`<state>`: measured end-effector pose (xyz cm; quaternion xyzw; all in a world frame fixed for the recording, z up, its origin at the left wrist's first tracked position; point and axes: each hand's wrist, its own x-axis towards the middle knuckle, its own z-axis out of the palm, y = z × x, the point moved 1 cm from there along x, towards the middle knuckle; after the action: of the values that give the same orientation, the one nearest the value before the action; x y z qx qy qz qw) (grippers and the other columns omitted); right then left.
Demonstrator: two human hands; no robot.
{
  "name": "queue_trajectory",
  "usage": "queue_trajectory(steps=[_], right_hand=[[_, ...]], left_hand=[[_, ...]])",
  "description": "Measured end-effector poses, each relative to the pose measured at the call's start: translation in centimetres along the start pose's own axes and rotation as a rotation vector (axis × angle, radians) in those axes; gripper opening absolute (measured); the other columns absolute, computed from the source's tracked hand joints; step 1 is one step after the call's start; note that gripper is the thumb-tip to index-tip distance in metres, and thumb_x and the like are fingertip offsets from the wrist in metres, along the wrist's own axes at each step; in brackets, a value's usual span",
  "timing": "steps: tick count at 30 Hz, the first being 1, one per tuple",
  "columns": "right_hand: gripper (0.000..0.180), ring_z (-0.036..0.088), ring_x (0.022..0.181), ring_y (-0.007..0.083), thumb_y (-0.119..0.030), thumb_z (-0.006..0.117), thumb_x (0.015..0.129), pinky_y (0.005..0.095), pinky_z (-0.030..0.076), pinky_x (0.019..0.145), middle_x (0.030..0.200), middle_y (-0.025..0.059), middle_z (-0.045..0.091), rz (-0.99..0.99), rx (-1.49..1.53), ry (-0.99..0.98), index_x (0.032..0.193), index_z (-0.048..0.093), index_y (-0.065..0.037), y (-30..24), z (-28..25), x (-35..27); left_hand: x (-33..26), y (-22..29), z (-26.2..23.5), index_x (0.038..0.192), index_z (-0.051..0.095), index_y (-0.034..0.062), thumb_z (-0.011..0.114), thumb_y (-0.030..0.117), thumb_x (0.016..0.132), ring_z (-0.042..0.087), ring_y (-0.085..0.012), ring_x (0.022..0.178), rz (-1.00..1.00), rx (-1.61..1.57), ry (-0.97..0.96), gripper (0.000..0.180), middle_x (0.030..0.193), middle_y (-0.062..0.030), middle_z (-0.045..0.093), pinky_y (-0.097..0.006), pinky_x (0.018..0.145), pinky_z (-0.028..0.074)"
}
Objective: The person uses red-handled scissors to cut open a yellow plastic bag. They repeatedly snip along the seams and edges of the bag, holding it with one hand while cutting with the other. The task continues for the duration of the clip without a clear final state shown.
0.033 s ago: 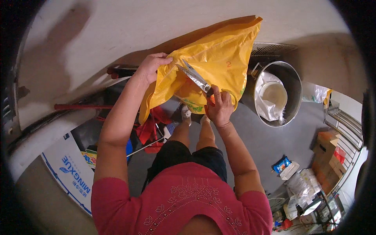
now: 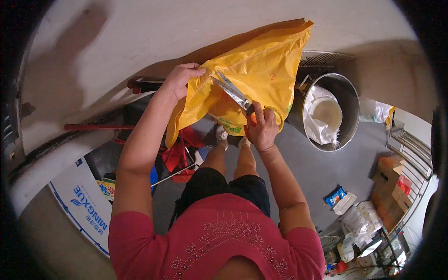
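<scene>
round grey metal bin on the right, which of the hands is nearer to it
Right. The right hand, on the silver-bladed scissors, is left of the round grey metal bin; the left hand, pinching the yellow plastic sack, is farther left.

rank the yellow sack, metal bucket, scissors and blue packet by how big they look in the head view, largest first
1. Yellow sack
2. Metal bucket
3. Scissors
4. Blue packet

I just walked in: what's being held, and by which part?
Left hand pinches the yellow bag by its edge; right hand holds the scissors by their handles.
</scene>
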<state>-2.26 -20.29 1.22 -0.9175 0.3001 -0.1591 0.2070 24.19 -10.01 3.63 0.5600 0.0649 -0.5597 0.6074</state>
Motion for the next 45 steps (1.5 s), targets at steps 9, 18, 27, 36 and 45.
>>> queue_trajectory(steps=[9, 18, 27, 36, 45], right_hand=[[0.059, 0.051, 0.07, 0.025, -0.013, 0.072, 0.062, 0.0373, 0.043, 0.056, 0.079, 0.0069, 0.046, -0.061, -0.01, 0.019, 0.117, 0.053, -0.02, 0.4, 0.0, 0.6], [0.058, 0.052, 0.071, 0.025, -0.011, 0.071, 0.063, 0.0358, 0.044, 0.058, 0.079, 0.0073, 0.047, -0.073, -0.011, 0.017, 0.117, 0.053, -0.019, 0.7, -0.5, 0.8], [0.058, 0.053, 0.07, 0.0245, -0.01, 0.072, 0.062, 0.0359, 0.044, 0.057, 0.079, 0.0067, 0.049, -0.057, -0.015, 0.017, 0.116, 0.055, -0.019, 0.4, 0.2, 0.9], [0.057, 0.054, 0.071, 0.0231, -0.016, 0.074, 0.063, 0.0352, 0.046, 0.057, 0.079, 0.0059, 0.048, 0.077, 0.07, 0.002, 0.117, 0.055, -0.02, -0.3, 0.4, 1.0], [0.056, 0.055, 0.07, 0.0236, -0.011, 0.073, 0.061, 0.0345, 0.045, 0.055, 0.078, 0.0053, 0.05, -0.023, 0.032, -0.02, 0.114, 0.056, -0.02, 0.2, -0.8, 0.3]], left_hand=[[0.3, 0.0, -0.2, 0.09, 0.058, -0.001, 0.059, 0.002, 0.081, 0.063, -0.0204, 0.08, -0.012, -0.004, 0.018, 0.01, 0.088, -0.0099, 0.062, -0.033, 0.075, 0.052], [0.5, -0.1, -0.4, 0.091, 0.059, -0.0018, 0.059, 0.004, 0.082, 0.062, -0.0201, 0.08, -0.025, -0.002, -0.019, 0.01, 0.088, -0.0103, 0.062, -0.033, 0.075, 0.052], [0.3, -0.2, 0.0, 0.094, 0.058, -0.0025, 0.058, 0.003, 0.082, 0.062, -0.021, 0.082, -0.019, 0.036, 0.005, 0.012, 0.091, -0.0114, 0.061, -0.033, 0.078, 0.051], [0.6, -0.6, -0.5, 0.093, 0.059, -0.0001, 0.058, 0.004, 0.083, 0.063, -0.0204, 0.083, -0.032, -0.001, -0.007, 0.011, 0.091, -0.0094, 0.063, -0.033, 0.078, 0.051], [0.4, -0.2, -0.1, 0.091, 0.059, -0.0015, 0.059, 0.004, 0.082, 0.062, -0.0207, 0.079, -0.019, 0.025, -0.001, 0.011, 0.088, -0.0103, 0.062, -0.032, 0.075, 0.051]])
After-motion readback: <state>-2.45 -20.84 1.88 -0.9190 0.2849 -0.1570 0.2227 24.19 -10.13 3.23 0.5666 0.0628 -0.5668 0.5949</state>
